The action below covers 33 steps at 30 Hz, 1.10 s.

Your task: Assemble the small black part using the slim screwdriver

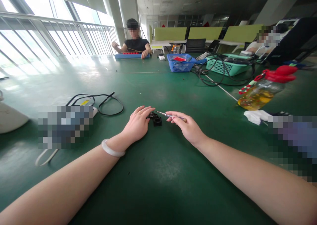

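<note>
A small black part [157, 120] with a round ring-like form on a square base lies on the green table [163, 172]. My left hand [139, 122] rests at its left side, fingers forward and thumb tucked in, holding the part steady against the table. Some of the part is hidden beneath those fingers. Between the thumb and fingers of my right hand [187, 126] is a slim pointed metal tool [162, 113]. Its tip points left, close to the far side of the black part and my left fingertips. Whether tip and part touch is too small to tell.
On the left lie a black cable [111, 114] and a blurred-out object [69, 124]. A red-lidded bottle [262, 91] and white tissue [256, 116] are at right. Farther back stand a blue basket [182, 64] and a green basket [225, 66]. Another person [135, 41] sits opposite.
</note>
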Each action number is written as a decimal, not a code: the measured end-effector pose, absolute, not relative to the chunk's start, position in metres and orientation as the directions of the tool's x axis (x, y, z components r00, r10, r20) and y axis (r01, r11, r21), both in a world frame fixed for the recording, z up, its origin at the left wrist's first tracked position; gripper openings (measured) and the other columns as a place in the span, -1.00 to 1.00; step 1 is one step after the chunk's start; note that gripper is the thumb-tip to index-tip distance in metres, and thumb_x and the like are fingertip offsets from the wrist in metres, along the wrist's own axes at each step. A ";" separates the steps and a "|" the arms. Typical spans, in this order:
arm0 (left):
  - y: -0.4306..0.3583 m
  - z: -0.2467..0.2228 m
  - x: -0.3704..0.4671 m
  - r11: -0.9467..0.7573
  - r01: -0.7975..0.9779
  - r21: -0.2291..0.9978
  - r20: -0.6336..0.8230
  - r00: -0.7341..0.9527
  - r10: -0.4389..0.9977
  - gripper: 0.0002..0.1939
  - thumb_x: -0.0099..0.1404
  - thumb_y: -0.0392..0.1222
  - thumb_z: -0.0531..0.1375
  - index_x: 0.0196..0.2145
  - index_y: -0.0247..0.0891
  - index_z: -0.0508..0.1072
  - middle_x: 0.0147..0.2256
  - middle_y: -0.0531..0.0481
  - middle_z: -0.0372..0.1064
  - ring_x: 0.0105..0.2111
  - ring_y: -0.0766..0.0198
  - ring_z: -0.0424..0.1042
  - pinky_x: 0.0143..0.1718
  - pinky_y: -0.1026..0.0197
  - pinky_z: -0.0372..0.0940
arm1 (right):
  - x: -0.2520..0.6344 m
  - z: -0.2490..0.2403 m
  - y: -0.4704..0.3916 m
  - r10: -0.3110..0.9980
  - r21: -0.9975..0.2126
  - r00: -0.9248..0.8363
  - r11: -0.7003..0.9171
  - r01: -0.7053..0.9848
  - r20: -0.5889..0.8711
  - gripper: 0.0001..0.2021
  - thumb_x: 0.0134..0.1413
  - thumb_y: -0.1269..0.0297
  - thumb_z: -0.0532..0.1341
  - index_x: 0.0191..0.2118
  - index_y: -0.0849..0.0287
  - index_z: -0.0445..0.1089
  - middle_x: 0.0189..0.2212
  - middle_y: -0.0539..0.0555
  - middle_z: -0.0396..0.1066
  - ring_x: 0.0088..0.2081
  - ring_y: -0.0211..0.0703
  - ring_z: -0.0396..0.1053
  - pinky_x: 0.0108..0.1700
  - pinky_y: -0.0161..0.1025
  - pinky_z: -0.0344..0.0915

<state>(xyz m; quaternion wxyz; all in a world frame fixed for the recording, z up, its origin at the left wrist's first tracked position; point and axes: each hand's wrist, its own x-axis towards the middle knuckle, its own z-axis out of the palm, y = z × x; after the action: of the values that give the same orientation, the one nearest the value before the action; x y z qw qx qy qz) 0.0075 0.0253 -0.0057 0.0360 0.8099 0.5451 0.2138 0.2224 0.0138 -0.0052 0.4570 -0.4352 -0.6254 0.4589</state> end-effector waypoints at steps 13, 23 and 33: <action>0.026 0.004 0.006 -0.390 0.860 0.330 0.411 0.241 0.879 -0.77 0.28 -0.13 0.13 -0.12 -0.15 0.42 -0.22 -0.04 0.47 -0.11 0.05 0.33 -0.04 0.00 0.25 | 0.225 -0.009 0.014 0.982 -0.984 -0.096 0.168 0.056 0.162 -0.67 0.09 0.12 0.15 -0.13 0.21 0.49 -0.38 0.09 0.47 -0.34 -0.19 0.34 -0.21 -0.17 0.30; 0.014 0.013 0.017 -0.488 0.834 0.257 0.473 0.332 0.816 -0.72 0.36 -0.04 0.02 -0.15 -0.18 0.44 -0.31 -0.04 0.47 -0.20 0.11 0.32 -0.11 0.08 0.22 | 0.223 -0.012 0.016 0.984 -0.985 -0.078 0.165 0.043 0.162 -0.67 0.08 0.13 0.16 -0.14 0.22 0.49 -0.40 0.09 0.48 -0.37 -0.21 0.33 -0.23 -0.19 0.29; 0.018 0.014 0.021 -0.506 0.841 0.192 0.406 0.402 0.821 -0.73 0.32 0.01 0.08 -0.19 -0.13 0.51 -0.31 -0.02 0.52 -0.19 0.08 0.31 -0.11 0.04 0.19 | 0.222 -0.010 0.014 0.984 -0.984 -0.073 0.165 0.074 0.160 -0.65 0.08 0.11 0.15 -0.13 0.24 0.49 -0.39 0.11 0.48 -0.37 -0.19 0.35 -0.23 -0.18 0.31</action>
<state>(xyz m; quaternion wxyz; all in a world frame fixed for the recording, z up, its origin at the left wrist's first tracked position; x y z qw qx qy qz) 0.0210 0.0177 0.0136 -0.0217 0.8369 0.4963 0.2296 0.2221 0.0139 -0.0100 0.5016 -0.4601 -0.5753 0.4537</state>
